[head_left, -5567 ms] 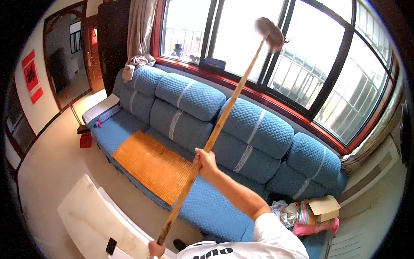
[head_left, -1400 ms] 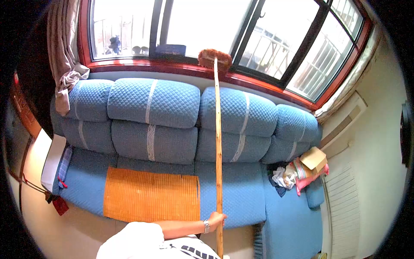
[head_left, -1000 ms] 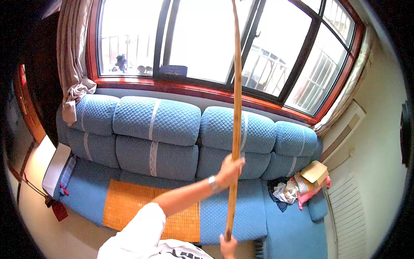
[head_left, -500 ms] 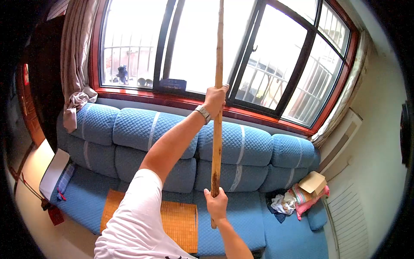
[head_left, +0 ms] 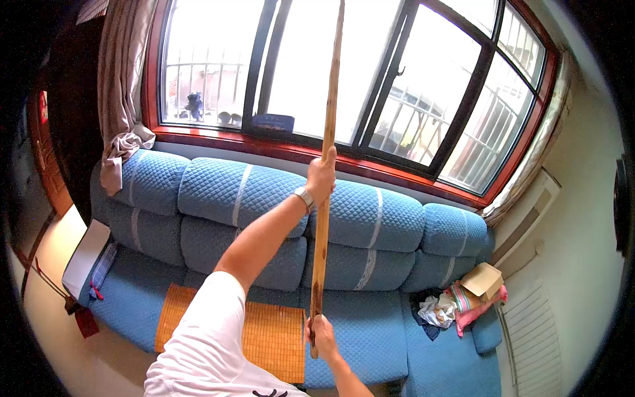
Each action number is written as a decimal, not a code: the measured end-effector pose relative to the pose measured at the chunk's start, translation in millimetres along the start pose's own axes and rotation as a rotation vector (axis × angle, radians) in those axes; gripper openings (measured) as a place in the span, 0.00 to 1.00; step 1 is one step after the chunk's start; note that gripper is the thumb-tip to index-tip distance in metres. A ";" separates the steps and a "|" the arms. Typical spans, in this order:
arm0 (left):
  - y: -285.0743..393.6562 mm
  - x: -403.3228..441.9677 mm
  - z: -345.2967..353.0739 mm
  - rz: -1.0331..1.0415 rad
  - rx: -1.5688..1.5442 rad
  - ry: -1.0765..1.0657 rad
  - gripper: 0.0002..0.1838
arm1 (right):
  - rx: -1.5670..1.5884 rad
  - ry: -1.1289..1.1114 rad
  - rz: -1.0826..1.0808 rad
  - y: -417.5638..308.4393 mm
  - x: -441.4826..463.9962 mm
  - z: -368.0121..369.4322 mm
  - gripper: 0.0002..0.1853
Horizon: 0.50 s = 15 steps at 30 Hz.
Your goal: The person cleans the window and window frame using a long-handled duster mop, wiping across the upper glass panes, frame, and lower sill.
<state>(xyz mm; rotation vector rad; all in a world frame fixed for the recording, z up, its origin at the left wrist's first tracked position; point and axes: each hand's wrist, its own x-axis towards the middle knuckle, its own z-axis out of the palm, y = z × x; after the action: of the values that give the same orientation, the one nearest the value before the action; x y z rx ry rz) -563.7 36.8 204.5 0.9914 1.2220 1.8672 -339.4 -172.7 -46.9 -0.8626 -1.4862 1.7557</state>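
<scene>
A long wooden pole (head_left: 323, 245) stands nearly upright in front of me, its top running out of view past the upper edge. My left hand (head_left: 321, 177), with a watch on the wrist, is wrapped round the pole at the height of the sofa back's top. Lower down, my right hand (head_left: 322, 336) grips the pole close to its darker bottom end. The pole's far end is out of sight. Behind it are the blue quilted sofa (head_left: 357, 324) and a large window with a red frame (head_left: 317, 153).
An orange woven mat (head_left: 274, 337) lies on the sofa seat. On the right end are an open cardboard box (head_left: 481, 281), a pink striped cloth and crumpled clothes (head_left: 438, 311). A curtain (head_left: 119, 79) hangs at the left. A radiator (head_left: 532, 337) is by the right wall.
Since the first frames the pole's brush-like head has gone out of view upward. In the last half second, both hands and the pole's lower part have shifted slightly left and down.
</scene>
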 end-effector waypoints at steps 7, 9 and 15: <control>-59.5 -72.8 -1.3 -0.154 -0.009 -0.003 0.32 | 0.006 0.090 0.168 62.5 -58.0 -24.0 0.26; -83.7 -95.9 2.6 -0.176 0.000 -0.006 0.31 | -0.012 0.103 0.202 76.4 -84.5 -37.9 0.27; -157.3 -192.3 6.5 -0.381 -0.061 -0.119 0.32 | -0.294 0.312 0.077 165.8 -189.3 -73.1 0.21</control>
<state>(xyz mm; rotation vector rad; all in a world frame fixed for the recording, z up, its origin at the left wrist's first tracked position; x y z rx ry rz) -445.8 -73.4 15.5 0.7621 1.1815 1.5176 -186.1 -310.5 -208.7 -1.2945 -1.5343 1.3935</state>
